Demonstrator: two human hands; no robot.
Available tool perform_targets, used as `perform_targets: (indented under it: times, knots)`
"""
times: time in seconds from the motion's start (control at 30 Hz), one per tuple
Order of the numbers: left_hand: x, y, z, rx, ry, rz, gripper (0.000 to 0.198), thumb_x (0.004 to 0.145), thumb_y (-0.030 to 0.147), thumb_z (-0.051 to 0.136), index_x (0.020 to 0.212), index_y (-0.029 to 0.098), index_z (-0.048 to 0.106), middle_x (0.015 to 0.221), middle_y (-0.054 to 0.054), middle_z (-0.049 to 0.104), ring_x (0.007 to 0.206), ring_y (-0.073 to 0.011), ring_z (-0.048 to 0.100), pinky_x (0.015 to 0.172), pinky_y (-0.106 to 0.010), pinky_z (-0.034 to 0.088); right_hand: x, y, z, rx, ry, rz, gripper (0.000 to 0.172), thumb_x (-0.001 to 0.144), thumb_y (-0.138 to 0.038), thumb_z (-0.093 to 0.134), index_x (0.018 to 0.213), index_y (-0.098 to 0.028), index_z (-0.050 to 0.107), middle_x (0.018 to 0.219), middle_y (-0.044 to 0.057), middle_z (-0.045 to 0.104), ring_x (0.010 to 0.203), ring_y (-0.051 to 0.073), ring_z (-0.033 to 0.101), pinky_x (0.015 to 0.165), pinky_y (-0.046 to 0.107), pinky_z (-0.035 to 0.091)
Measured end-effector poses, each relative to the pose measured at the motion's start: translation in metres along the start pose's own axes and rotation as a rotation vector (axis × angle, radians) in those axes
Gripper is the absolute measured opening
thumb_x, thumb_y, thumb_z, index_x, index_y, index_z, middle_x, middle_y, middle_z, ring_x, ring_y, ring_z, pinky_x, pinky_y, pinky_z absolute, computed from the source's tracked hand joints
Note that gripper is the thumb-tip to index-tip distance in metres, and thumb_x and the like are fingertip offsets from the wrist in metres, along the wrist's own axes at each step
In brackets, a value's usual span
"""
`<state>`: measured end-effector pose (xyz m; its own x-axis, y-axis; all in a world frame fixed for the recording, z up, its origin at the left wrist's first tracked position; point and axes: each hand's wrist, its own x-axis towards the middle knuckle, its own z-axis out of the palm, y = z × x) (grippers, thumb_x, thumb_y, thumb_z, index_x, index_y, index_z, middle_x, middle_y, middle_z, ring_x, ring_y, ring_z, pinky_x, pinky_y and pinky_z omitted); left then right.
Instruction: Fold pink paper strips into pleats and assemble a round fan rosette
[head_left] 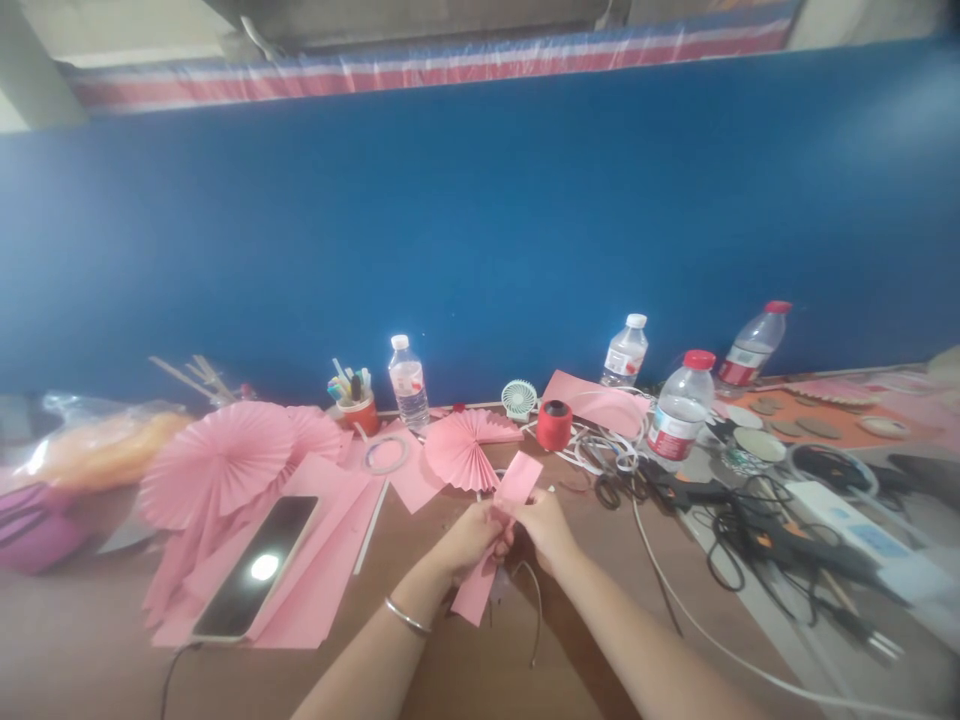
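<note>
A narrow folded strip of pink paper slants between my hands above the brown table. My left hand grips it around the middle, fingers curled. On the other side my right hand pinches the strip near its upper part. Just beyond them lies a pleated pink paper fan. Below my fingers a thin cord hangs or lies on the table; which one I cannot tell. To the left, pink paper sheets are stacked with a phone on top.
Pleated pink paper rounds stand at the left. A water bottle, small fan and red container line the back, before a blue partition. Tangled black cables, a power strip and a red-capped bottle crowd the right.
</note>
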<state>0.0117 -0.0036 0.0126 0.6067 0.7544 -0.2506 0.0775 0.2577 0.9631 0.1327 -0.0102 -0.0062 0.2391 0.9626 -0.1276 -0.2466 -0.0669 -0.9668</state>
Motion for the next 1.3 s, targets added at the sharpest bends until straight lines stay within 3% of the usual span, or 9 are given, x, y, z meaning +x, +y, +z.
perform_targets:
  times: [0.1, 0.37, 0.47, 0.67, 0.73, 0.83, 0.97, 1.13, 1.3]
  knots:
    - [-0.002, 0.000, 0.000, 0.085, -0.012, 0.009, 0.016, 0.073, 0.027, 0.042, 0.065, 0.013, 0.046, 0.045, 0.004, 0.042, 0.036, -0.0046, 0.037, 0.034, -0.015, 0.029, 0.002, 0.003, -0.001, -0.001, 0.089, -0.005, 0.027, 0.050, -0.032, 0.071, 0.063, -0.010, 0.063, 0.055, 0.003, 0.062, 0.049, 0.016, 0.055, 0.047, 0.025, 0.040]
    - [-0.008, 0.006, -0.008, 0.237, -0.111, 0.006, 0.025, 0.075, 0.034, 0.042, 0.065, 0.012, 0.049, 0.046, 0.003, 0.043, 0.035, -0.0054, 0.039, 0.032, -0.016, 0.031, 0.008, -0.013, -0.016, 0.185, 0.044, -0.034, 0.026, 0.051, -0.032, 0.072, 0.063, -0.011, 0.064, 0.061, 0.005, 0.064, 0.056, 0.017, 0.057, 0.055, 0.027, 0.042]
    - [-0.008, 0.006, -0.010, 0.228, -0.141, -0.018, 0.023, 0.075, 0.034, 0.044, 0.069, 0.013, 0.050, 0.048, 0.004, 0.044, 0.035, -0.0054, 0.040, 0.032, -0.016, 0.033, 0.017, -0.021, -0.027, 0.262, 0.030, -0.055, 0.022, 0.051, -0.029, 0.072, 0.063, -0.011, 0.065, 0.062, 0.005, 0.064, 0.059, 0.016, 0.057, 0.058, 0.027, 0.042]
    - [-0.005, -0.002, -0.014, 0.046, -0.149, -0.026, 0.023, 0.072, 0.035, 0.051, 0.074, 0.012, 0.053, 0.052, 0.002, 0.048, 0.036, -0.0047, 0.039, 0.032, -0.016, 0.034, 0.031, -0.023, -0.039, 0.537, 0.212, -0.121, 0.021, 0.054, -0.032, 0.069, 0.065, -0.017, 0.060, 0.062, 0.000, 0.061, 0.058, 0.012, 0.056, 0.057, 0.023, 0.044]
    - [-0.004, -0.002, -0.015, -0.006, -0.135, -0.012, 0.028, 0.071, 0.039, 0.052, 0.070, 0.011, 0.053, 0.047, 0.002, 0.046, 0.036, -0.0053, 0.039, 0.032, -0.017, 0.033, 0.026, -0.018, -0.035, 0.436, 0.131, -0.116, 0.024, 0.060, -0.040, 0.063, 0.065, -0.016, 0.058, 0.061, 0.000, 0.059, 0.052, 0.011, 0.052, 0.050, 0.023, 0.041]
    - [-0.003, 0.000, -0.013, -0.079, -0.102, -0.029, 0.037, 0.071, 0.046, 0.050, 0.069, 0.009, 0.055, 0.049, -0.002, 0.052, 0.038, -0.0086, 0.047, 0.036, -0.019, 0.037, 0.016, -0.005, -0.023, 0.018, -0.026, -0.169, 0.027, 0.061, -0.040, 0.061, 0.056, -0.015, 0.053, 0.047, -0.002, 0.050, 0.042, 0.010, 0.042, 0.040, 0.021, 0.031]
    - [-0.004, 0.003, -0.006, -0.249, -0.086, -0.098, 0.061, 0.075, 0.059, 0.032, 0.078, 0.004, 0.059, 0.068, -0.016, 0.063, 0.058, -0.0185, 0.061, 0.052, -0.027, 0.046, 0.008, 0.008, -0.013, -0.335, -0.026, -0.222, 0.030, 0.063, -0.037, 0.057, 0.048, -0.014, 0.048, 0.040, -0.004, 0.042, 0.040, 0.008, 0.037, 0.038, 0.020, 0.024]
    - [-0.008, 0.004, -0.006, -0.156, -0.013, -0.015, 0.048, 0.072, 0.049, 0.049, 0.082, 0.003, 0.059, 0.072, -0.018, 0.064, 0.062, -0.0221, 0.062, 0.059, -0.034, 0.048, 0.007, 0.006, -0.016, -0.383, 0.012, -0.277, 0.031, 0.065, -0.038, 0.057, 0.048, -0.014, 0.046, 0.041, -0.004, 0.041, 0.041, 0.008, 0.034, 0.039, 0.020, 0.023]
    - [-0.011, 0.008, -0.015, -0.055, -0.022, -0.057, 0.041, 0.070, 0.046, 0.053, 0.081, 0.006, 0.059, 0.075, -0.017, 0.065, 0.064, -0.0232, 0.063, 0.059, -0.035, 0.049, 0.008, -0.002, -0.020, -0.174, 0.123, -0.218, 0.031, 0.063, -0.039, 0.059, 0.049, -0.015, 0.046, 0.039, -0.006, 0.036, 0.038, 0.007, 0.031, 0.038, 0.020, 0.021]
